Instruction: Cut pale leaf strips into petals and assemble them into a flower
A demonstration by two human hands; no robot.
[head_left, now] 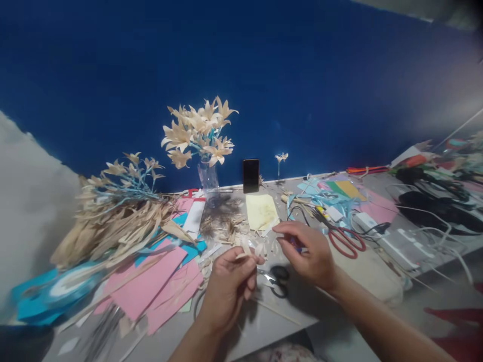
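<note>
My left hand (232,281) is closed in a pinch on a small cream flower (249,250) of dried-leaf petals. To its right, my right hand (311,254) is raised above the table with curled fingers. A bit of blue shows among those fingers, but I cannot make out what it is. Black-handled scissors (279,281) lie on the table between the hands, their blades partly behind my left hand. Beyond the fingertips rests a stained yellow paper (262,212). Dry fibre scraps (228,229) are scattered to its left.
Cream flowers (199,125) fill a clear vase (209,178) by the blue wall. A phone (251,176) leans there. Pink sheets (151,276), dried husks (113,231) and blue tape (70,284) cover the left. Red-handled scissors (347,244) and a power strip (388,241) lie right.
</note>
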